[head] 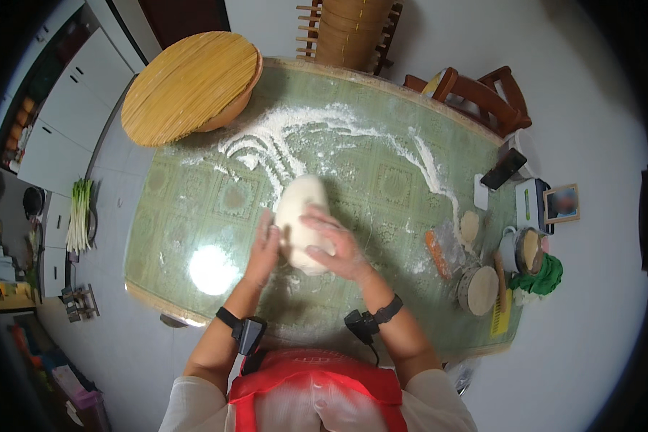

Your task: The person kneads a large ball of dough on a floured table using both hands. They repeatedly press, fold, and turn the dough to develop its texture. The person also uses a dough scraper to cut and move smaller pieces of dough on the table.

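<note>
A large oblong lump of pale dough [298,208] lies lengthwise on the green patterned tablecloth [389,181]. My right hand [337,243] is over its right side, fingers spread and slightly blurred, seemingly touching its surface. Along the left flank of the dough, my left hand [263,251] is held on edge with the palm turned inward and the fingers pointing away from me. Whether the left palm presses on the dough or stands just off it is hard to tell. White flour [289,127] is streaked in arcs across the cloth beyond the dough.
At the far left, a round slatted lid [194,86] covers a wide bowl [231,116]. To the right are a flour sieve [478,291], a rolling pin [500,281], a yellow scraper [500,316], a mug [510,248], a phone [503,169] and a green cloth [540,275].
</note>
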Demonstrator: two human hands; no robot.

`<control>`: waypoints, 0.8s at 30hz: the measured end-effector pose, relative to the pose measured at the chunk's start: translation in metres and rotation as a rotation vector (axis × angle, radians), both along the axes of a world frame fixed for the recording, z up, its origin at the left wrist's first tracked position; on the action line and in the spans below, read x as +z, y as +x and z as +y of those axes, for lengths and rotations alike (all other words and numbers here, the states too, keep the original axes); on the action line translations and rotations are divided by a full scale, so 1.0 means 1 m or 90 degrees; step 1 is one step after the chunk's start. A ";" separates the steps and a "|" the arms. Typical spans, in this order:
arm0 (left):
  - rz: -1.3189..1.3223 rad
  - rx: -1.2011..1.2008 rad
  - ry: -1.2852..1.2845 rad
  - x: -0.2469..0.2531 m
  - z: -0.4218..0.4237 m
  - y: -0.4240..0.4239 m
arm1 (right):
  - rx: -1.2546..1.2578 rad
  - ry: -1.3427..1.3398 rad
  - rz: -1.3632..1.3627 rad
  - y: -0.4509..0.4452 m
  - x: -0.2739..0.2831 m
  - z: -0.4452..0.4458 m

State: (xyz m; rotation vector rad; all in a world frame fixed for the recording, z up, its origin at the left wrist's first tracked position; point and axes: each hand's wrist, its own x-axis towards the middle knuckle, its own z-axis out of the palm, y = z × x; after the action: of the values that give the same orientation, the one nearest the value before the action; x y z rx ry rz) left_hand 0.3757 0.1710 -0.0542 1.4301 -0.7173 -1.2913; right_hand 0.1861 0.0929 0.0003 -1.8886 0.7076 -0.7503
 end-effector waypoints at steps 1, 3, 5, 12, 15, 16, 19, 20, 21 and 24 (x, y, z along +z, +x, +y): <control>-0.059 0.049 -0.010 -0.007 0.004 0.014 | 0.085 0.052 -0.076 0.013 0.007 0.004; -0.053 0.070 -0.027 -0.006 0.013 0.025 | -0.027 0.083 -0.034 0.030 0.003 0.009; -0.045 0.091 -0.050 0.007 0.017 0.032 | -0.161 0.072 0.056 0.044 -0.029 0.008; 0.261 0.142 -0.060 0.042 0.019 0.023 | -0.179 0.175 0.093 0.077 -0.053 0.045; 0.294 0.026 -0.051 0.035 0.019 0.014 | -0.248 -0.020 0.218 0.053 -0.007 0.062; 0.273 -0.030 -0.033 0.029 0.017 0.011 | -0.269 -0.042 0.231 0.044 0.007 0.070; -0.016 -0.173 0.002 0.020 0.006 0.009 | -0.312 -0.029 0.332 0.011 0.006 0.068; -0.097 -0.185 -0.018 0.013 0.005 0.013 | -0.311 0.005 0.390 0.001 0.005 0.058; -0.179 -0.197 -0.044 0.007 -0.002 0.016 | -0.312 0.033 0.447 -0.008 0.001 0.044; -0.301 -0.323 -0.110 0.018 -0.021 0.009 | -0.318 -0.069 0.430 -0.009 -0.006 0.019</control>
State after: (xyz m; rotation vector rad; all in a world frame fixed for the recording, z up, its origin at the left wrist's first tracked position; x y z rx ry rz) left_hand 0.3842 0.1501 -0.0362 1.4758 -1.5484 -1.2260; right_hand 0.1772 0.1121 -0.0055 -2.0967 1.6310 -0.4342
